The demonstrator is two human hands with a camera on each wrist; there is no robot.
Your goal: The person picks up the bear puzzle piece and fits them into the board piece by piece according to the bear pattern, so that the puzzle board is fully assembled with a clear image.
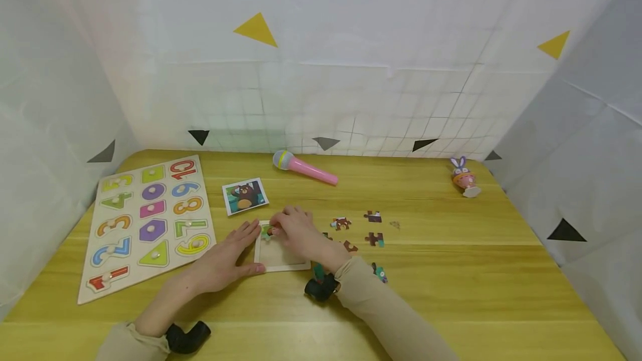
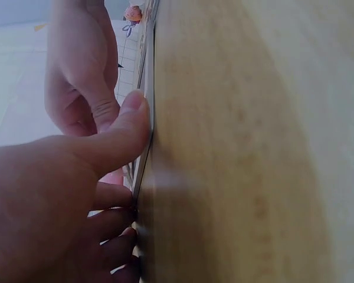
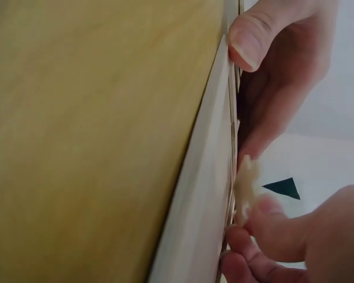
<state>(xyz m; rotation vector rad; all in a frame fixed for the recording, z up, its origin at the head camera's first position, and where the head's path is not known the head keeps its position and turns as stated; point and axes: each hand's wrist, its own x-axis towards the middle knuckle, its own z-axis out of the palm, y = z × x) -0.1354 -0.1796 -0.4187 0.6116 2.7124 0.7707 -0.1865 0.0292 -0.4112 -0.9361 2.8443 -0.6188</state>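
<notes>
Beside the puzzle tray (image 1: 285, 268), on its left, I log the left hand (image 1: 225, 258) spread wide, thumb touching the tray's near left part and fingers extended toward its far left corner. Over the tray's far half I record the right hand (image 1: 298, 233) narrowed, thumb and fingers pinching a puzzle piece (image 3: 246, 188). My right wrist view shows this piece tilted up on edge, close to the tray's upper face; I cannot tell whether they touch. Green colouring is visible at the tray's far left corner, by the right fingertips; I cannot confirm whether it belongs to the pinched piece or to another. To the right of the tray, loose pieces (image 1: 374, 239) lie scattered on the counter (image 1: 476, 305), mostly brown, some partly hidden by the right arm. Just beyond the tray, slightly left, I note a picture card (image 1: 245, 196) showing a brown bear. Farther beyond the tray lies a pink microphone (image 1: 313, 171) with a grey head. Left of the tray, a number board (image 1: 169, 210) sits at a slant. Well apart from the tray, beyond and right, I find a rabbit-eared toy (image 1: 463, 178).
</notes>
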